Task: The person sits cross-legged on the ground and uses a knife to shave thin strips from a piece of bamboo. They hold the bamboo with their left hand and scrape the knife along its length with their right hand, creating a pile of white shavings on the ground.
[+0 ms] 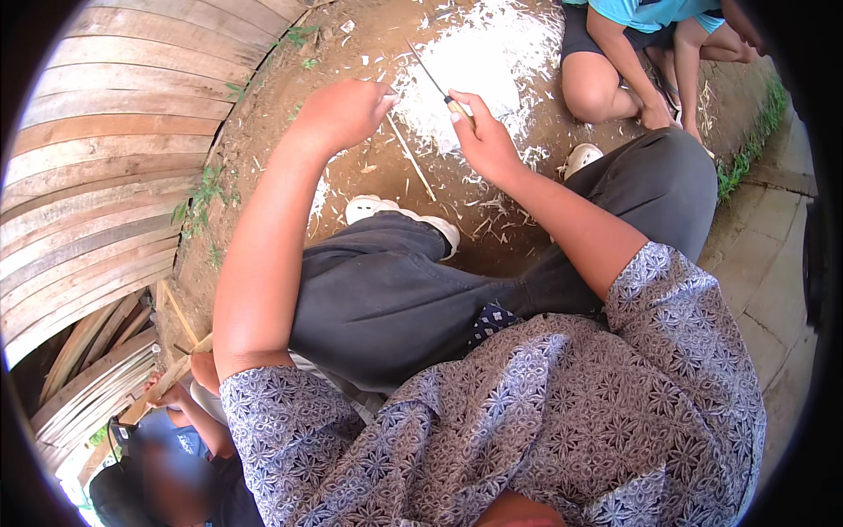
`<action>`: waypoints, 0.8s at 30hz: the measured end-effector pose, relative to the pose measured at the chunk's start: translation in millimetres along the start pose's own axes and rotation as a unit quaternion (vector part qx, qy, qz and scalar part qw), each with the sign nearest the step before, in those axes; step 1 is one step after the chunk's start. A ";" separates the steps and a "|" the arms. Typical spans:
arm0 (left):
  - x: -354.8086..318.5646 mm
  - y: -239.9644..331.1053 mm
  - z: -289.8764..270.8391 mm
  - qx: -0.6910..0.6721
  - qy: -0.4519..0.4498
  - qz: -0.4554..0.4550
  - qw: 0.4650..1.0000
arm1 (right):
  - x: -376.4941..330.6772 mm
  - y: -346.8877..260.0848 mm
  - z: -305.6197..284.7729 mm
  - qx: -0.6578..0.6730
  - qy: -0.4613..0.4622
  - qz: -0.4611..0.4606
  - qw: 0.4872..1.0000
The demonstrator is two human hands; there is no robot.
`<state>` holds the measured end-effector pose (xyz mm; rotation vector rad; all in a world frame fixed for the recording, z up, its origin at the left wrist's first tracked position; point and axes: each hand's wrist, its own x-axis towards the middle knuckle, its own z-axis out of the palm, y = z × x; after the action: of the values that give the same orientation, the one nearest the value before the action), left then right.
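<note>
My left hand (345,114) is closed, its fingertips pinching one end of a thin pale stick (410,158) that slants down to the right, toward the ground near my shoe. In my right hand (486,140) is a knife (429,73) with a light wooden handle and a narrow dark blade. Its blade points up and to the left, apart from the stick. Beyond and beneath both hands lies a heap of white shavings (492,61) on the brown dirt.
Wooden planks (132,101) form a curved wall at the left. One person (619,53) in a light blue shirt crouches at the far right; another (167,448) at the lower left holds a wooden strip. My bent legs (395,299) and white shoes (369,208) are below my hands. Paving (768,263) lies right.
</note>
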<state>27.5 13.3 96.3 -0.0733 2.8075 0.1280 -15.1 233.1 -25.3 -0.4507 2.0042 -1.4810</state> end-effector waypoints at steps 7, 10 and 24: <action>10.4 4.8 -4.0 0.003 0.001 0.026 1.000 | 2.4 83.0 2.8 -0.187 -0.038 0.067 0.979; 3.4 4.3 -0.4 -0.008 0.007 0.014 1.000 | -7.3 20.4 -0.1 -0.092 -0.020 0.026 0.995; 5.3 2.3 -5.2 -0.010 -0.013 -0.013 1.000 | -8.2 -1.8 -1.0 -0.038 0.005 -0.024 0.999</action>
<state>20.6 14.9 99.6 -0.1117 2.7782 0.1507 -9.6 238.1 -21.3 -0.5269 2.0776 -1.4415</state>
